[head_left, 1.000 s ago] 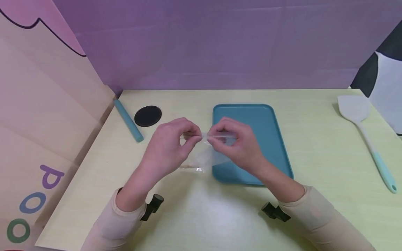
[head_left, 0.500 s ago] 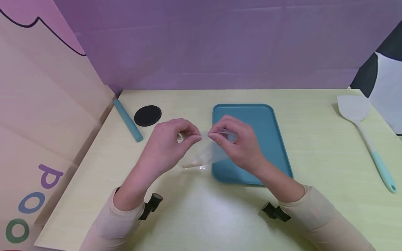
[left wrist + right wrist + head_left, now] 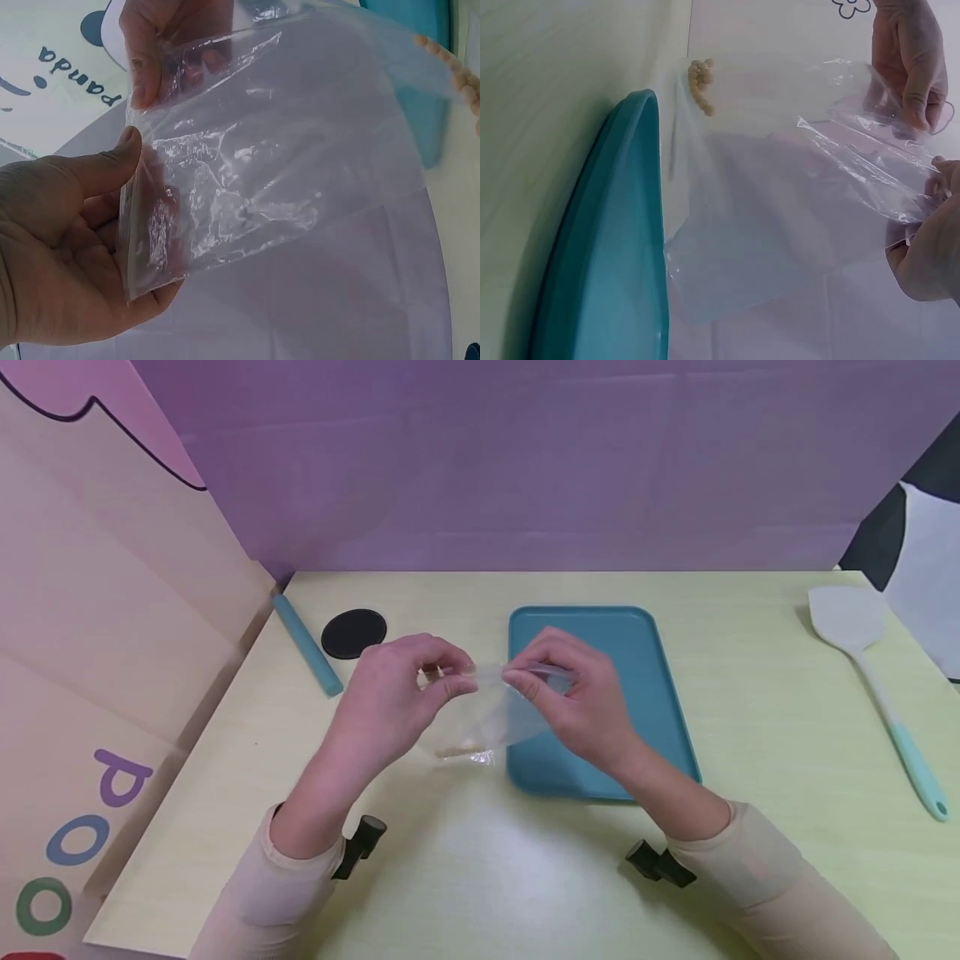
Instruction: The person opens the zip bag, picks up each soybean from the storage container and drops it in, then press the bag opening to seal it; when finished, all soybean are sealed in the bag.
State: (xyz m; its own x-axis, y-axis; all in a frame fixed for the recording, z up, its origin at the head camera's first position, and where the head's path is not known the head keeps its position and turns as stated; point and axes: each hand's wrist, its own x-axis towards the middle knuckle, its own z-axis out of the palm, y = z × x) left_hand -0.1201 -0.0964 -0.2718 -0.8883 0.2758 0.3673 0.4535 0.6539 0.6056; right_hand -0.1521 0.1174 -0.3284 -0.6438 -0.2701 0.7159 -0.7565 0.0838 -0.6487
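A clear plastic bag (image 3: 487,718) hangs from both hands in front of the body, overlapping the left side of the blue tray (image 3: 607,760) in the head view. My left hand (image 3: 393,693) pinches its upper edge between thumb and fingers. A short way along the same edge, my right hand (image 3: 573,697) pinches it too. Small tan pellets (image 3: 700,86) lie gathered in a bottom corner of the bag. In the left wrist view the creased film (image 3: 247,165) shows the fingers behind it, with the left thumb (image 3: 112,161) on the near side.
A black round disc (image 3: 354,633) and a blue stick (image 3: 307,645) lie at the table's back left. On the far right rests a spatula (image 3: 862,668) with a white head and mint handle. A purple backdrop (image 3: 555,468) stands behind the table.
Both hands have risen slightly in the head view, and the gap between their fingertips has widened a little along the bag's edge. The tray and the other table items stay put.
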